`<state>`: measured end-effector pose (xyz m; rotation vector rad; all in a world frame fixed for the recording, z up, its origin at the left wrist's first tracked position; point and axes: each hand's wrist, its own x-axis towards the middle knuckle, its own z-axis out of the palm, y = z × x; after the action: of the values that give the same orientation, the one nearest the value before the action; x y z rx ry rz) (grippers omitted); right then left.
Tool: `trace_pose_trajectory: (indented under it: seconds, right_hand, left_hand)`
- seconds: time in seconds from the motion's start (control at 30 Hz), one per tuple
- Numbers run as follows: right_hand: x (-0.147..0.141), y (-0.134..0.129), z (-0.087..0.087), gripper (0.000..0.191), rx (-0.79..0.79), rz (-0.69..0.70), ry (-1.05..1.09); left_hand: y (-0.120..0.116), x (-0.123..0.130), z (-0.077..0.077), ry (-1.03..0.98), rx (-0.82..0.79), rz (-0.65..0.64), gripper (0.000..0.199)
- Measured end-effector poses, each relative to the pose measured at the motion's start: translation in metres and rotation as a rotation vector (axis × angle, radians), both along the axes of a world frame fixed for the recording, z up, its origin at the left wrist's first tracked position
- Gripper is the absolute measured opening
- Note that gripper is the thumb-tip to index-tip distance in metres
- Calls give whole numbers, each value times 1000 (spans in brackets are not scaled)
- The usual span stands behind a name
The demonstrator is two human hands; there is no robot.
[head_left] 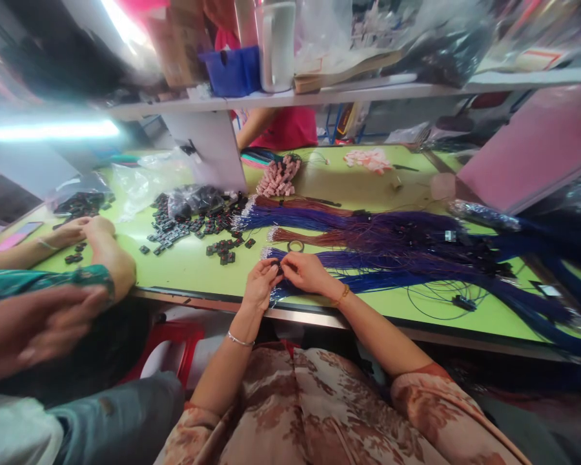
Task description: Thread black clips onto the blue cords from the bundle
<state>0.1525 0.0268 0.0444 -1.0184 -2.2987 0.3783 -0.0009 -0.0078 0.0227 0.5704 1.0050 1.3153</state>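
Fingers of the left hand (260, 284) and right hand (306, 271) pinch a small black piece (277, 265), probably light and stiff, best held by its edges.

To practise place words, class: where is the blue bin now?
The blue bin sits on the shelf atop the head view, left of centre, beside the mug.

- Blue bin (231, 72), just beside a metal mug (277, 48), both on the white shelf (348, 95)
- Brown cardboard (317, 82) lying flat on that shelf, right of the mug
- Clear plastic bag (140, 181), crumpled on the green table (188, 270), left of the upright white panel (210, 145)
- Phone (17, 237) with a pink face, flat at the table's left end
- Red stool (192, 339) below the table's near edge
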Motion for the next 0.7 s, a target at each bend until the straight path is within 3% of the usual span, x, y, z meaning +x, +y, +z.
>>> trace_pose_trajectory:
  seconds: [0.1, 0.23, 0.43, 0.7]
  right_hand:
    - [19, 30, 6, 22, -47, -143, 10]
    - [43, 72, 3, 19, -126, -398, -276]
    - [45, 89, -11, 21, -155, -404, -519]
    - [45, 87, -11, 27, -52, -347, -650]
  left_hand:
    - [3, -1, -3, -39, 14, -5, 32]
    - [5, -2, -10, -31, -11, 2, 30]
    - [6, -3, -16, -24, -11, -2, 27]
    - [6, -3, -17, -36, -15, 5, 25]
